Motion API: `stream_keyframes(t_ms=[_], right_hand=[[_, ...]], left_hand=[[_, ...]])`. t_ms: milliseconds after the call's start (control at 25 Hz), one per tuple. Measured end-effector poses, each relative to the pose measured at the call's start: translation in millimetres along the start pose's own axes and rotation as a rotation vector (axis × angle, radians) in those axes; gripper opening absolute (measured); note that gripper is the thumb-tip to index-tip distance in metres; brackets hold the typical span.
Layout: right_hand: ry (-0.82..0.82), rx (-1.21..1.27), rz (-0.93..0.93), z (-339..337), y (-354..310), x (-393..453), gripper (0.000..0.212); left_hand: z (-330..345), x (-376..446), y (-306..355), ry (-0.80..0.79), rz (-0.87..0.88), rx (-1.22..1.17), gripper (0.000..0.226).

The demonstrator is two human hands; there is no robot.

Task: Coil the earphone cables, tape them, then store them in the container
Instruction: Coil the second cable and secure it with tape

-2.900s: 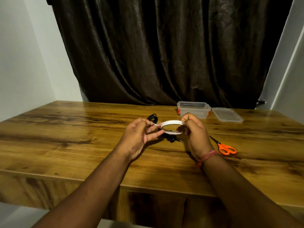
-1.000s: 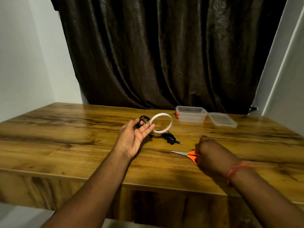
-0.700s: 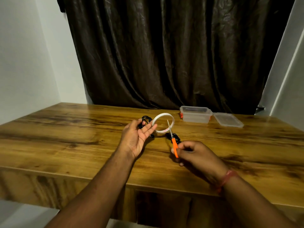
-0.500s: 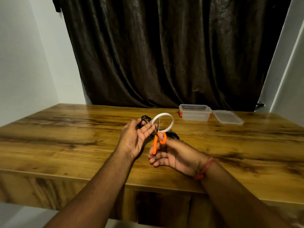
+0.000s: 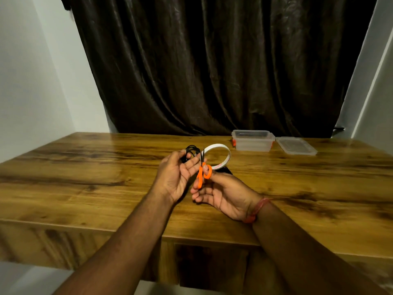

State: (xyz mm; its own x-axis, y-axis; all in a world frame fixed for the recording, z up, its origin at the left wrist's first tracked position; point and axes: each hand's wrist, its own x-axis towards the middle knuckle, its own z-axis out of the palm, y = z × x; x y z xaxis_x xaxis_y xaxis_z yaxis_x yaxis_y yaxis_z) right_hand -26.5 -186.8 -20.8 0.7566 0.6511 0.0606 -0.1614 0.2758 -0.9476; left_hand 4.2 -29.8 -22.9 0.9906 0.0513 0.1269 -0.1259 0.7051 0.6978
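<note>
My left hand (image 5: 176,177) is raised over the wooden table (image 5: 85,177). It holds a black coiled earphone cable (image 5: 191,151), and the white tape roll (image 5: 225,154) hangs from its fingertips to the right. My right hand (image 5: 225,196) grips orange-handled scissors (image 5: 202,173). Their blades point up, right at the strip between my left fingers and the roll. A second black earphone bundle (image 5: 226,171) lies on the table, mostly hidden behind the tape and my right hand. The clear container (image 5: 252,143) stands open at the back right.
The container's clear lid (image 5: 294,145) lies flat just right of it. A dark curtain (image 5: 212,71) hangs behind the table's far edge. White walls flank both sides. The table's front edge runs below my forearms.
My right hand let go of the tape roll, picked the scissors up from the table's right side and brought them, blades up, to the tape. My left hand stayed raised, still holding cable and tape.
</note>
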Motion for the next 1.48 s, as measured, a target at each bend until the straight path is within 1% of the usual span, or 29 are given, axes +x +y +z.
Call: stream_keyframes(t_ms=[80,160,360,480,640,720,800,880,920,1040,1080,1160,1240,1320,1480], right_hand=[[-0.002,-0.001,-0.009,-1.9,0.6,0.3,0.041],[0.002,-0.007,-0.009,-3.1,1.7,0.6,0.041],[0.028,-0.033,-0.01,-5.8,2.6,1.1,0.034],[0.031,-0.095,-0.002,-6.2,3.8,-1.7,0.032],[-0.009,-0.209,0.071,-4.8,0.0,-13.8,0.031],[-0.012,-0.293,0.134,-5.1,-5.6,-22.8,0.03],[0.022,-0.413,0.2,-13.8,-12.4,-35.2,0.032],[0.128,-0.604,0.287,-29.1,-24.6,-51.4,0.035],[0.198,-0.779,0.341,-38.6,-33.7,-59.7,0.035],[0.459,-1.46,0.502,-67.6,-68.6,-83.1,0.032],[0.535,-1.581,0.533,-75.9,-76.7,-88.7,0.031],[0.621,-1.621,0.593,-87.1,-86.2,-96.4,0.03],[0.635,-1.596,0.633,-90.7,-89.7,-97.1,0.029],[0.621,-1.611,0.67,-90.8,-90.0,-93.7,0.029],[0.541,-1.756,0.81,-84.7,-93.7,-87.8,0.04]], left_hand=[[1.0,-1.6,0.3,0.001,-0.003,0.01,0.018],[1.4,-2.5,1.0,-0.006,-0.003,0.001,0.019],[0.8,-1.0,1.2,0.009,0.018,0.026,0.009],[1.0,-0.4,2.1,0.029,0.039,0.034,0.006],[8.2,-6.3,4.9,0.059,0.067,0.003,0.007],[10.4,-8.6,5.6,0.081,0.064,0.033,0.007],[11.4,-10.7,5.9,0.095,0.055,0.068,0.007],[11.7,-11.7,5.7,0.089,0.049,0.068,0.007],[12.4,-12.5,5.8,0.084,0.049,0.069,0.007],[14.2,-14.1,5.5,0.074,0.052,0.079,0.008],[14.8,-14.5,5.5,0.071,0.053,0.087,0.009],[16.6,-16.0,5.5,0.063,0.047,0.109,0.009],[17.3,-17.7,5.5,0.062,0.043,0.129,0.009],[18.2,-19.2,5.6,0.066,0.043,0.148,0.01],[20.1,-20.6,5.0,0.057,0.049,0.168,0.012]])
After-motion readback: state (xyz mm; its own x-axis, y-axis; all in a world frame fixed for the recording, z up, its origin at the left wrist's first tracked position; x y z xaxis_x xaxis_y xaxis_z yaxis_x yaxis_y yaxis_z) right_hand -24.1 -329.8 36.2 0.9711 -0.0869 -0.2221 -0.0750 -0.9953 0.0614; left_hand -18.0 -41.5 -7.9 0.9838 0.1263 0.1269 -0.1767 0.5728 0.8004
